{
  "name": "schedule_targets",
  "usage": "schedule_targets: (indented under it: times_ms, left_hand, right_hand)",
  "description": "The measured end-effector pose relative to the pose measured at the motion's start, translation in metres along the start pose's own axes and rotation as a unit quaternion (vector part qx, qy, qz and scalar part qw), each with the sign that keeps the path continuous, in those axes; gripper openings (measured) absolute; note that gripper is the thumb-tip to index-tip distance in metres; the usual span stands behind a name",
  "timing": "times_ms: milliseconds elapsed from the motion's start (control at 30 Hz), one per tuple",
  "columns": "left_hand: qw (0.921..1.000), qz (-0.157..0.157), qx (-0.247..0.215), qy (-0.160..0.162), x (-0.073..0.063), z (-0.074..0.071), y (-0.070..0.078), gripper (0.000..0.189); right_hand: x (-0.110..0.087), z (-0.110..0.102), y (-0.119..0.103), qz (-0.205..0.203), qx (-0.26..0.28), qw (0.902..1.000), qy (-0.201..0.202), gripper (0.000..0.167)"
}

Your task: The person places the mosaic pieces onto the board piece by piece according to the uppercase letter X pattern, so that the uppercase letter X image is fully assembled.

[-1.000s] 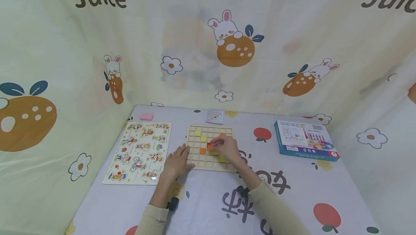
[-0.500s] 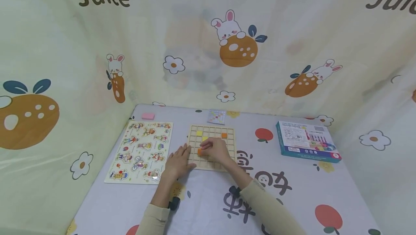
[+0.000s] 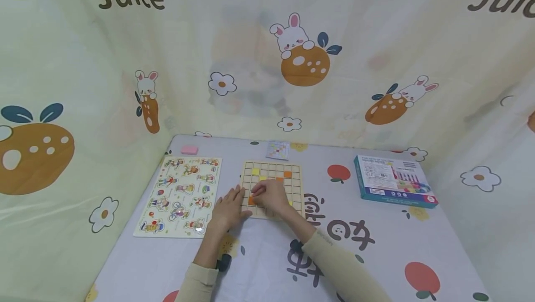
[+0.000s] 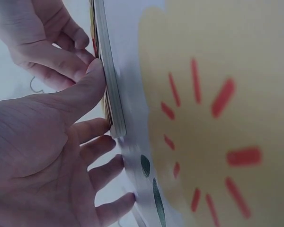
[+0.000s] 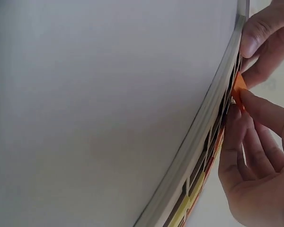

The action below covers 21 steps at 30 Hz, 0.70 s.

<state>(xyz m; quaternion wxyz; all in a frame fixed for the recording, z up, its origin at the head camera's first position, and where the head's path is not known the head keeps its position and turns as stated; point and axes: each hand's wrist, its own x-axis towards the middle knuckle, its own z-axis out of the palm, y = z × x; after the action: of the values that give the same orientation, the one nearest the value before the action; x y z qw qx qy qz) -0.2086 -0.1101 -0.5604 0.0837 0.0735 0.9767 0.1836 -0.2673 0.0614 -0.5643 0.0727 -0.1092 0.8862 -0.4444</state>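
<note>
A square wooden grid board lies on the table, with yellow and orange square tiles in some of its cells. My left hand rests at the board's left side, fingers spread, its thumb on the near edge. My right hand is over the board's left half and pinches an orange tile between thumb and fingertips at the grid. Beyond the hand, a yellow tile and another orange tile sit in cells. The right hand hides the board's middle.
Left of the board lies a picture puzzle board, with a pink block behind it. A small card with a coloured grid pattern lies behind the grid board. At the right stands a flat printed box. Printed curtains hang around the table.
My right hand has moved left across the board and taken hold of an orange tile, shifting it toward the near left corner. The left hand stays at the board's left edge.
</note>
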Motion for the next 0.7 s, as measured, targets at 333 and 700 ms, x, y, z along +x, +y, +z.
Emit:
schedule_targets:
  times_ms: [333, 700]
  left_hand:
    - [1.0, 0.005, 0.001, 0.003, 0.0, 0.002, 0.001, 0.081]
    - [1.0, -0.004, 0.0, -0.002, 0.001, 0.003, 0.0, 0.083]
  right_hand:
    - [-0.004, 0.003, 0.001, -0.009, -0.017, 0.9998, 0.008, 0.019]
    - [-0.018, -0.016, 0.021, -0.038, -0.013, 0.9983, 0.041, 0.01]
